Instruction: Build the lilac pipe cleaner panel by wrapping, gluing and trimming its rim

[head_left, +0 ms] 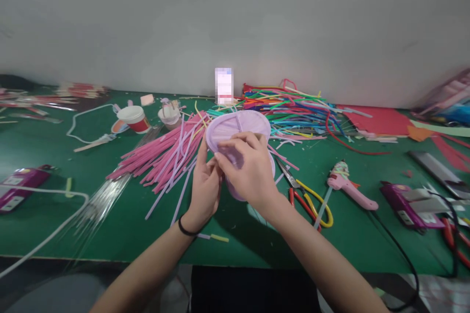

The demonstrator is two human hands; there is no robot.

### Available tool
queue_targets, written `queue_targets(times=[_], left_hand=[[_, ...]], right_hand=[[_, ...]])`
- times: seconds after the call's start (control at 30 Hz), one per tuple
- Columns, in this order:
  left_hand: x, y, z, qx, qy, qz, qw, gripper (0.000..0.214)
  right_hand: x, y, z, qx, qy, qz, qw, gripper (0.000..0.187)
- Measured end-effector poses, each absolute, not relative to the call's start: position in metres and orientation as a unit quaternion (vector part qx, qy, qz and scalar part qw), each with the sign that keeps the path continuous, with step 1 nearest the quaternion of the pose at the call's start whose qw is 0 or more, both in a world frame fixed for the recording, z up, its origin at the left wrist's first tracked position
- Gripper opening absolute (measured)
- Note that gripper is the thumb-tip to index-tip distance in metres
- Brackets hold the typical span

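Note:
A lilac round cup-shaped piece [238,129], wrapped in fuzzy pipe cleaner, is held above the green table [121,234]. My left hand [206,187] grips it from the lower left, fingers curled against its side. My right hand [247,168] lies over its front, thumb and forefinger pinched on its rim. The lower half of the piece is hidden behind my right hand. Just to the left lies a fan of pink and lilac pipe cleaners [161,156].
Mixed-colour pipe cleaners [290,107] are heaped behind. Scissors with red and yellow handles [306,198], a pink glue gun [348,188] and a purple device with cable [407,200] lie right. Two paper cups [134,118], wires and another purple device [18,183] lie left.

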State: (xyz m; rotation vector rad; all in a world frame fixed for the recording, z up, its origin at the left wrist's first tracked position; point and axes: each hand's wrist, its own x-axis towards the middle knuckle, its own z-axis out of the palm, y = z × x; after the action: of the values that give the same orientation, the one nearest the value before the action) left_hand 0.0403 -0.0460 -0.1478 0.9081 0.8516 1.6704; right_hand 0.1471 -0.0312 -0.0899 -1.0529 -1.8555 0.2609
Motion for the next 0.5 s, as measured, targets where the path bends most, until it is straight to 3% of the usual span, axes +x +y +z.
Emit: queue_targets(times=[0.27, 0.5], left_hand=[[0.045, -0.053, -0.149, 0.368, 0.366, 0.677, 0.522, 0.088], [0.045, -0.056, -0.147, 0.341, 0.366, 0.692, 0.521, 0.067]], right_hand=[[0.135, -0.029, -0.078, -0.444, -0.717, 0.176, 0.508, 0.007], [0.132, -0.031, -0.085, -0.433, -0.709, 0.109, 0.545, 0.006]])
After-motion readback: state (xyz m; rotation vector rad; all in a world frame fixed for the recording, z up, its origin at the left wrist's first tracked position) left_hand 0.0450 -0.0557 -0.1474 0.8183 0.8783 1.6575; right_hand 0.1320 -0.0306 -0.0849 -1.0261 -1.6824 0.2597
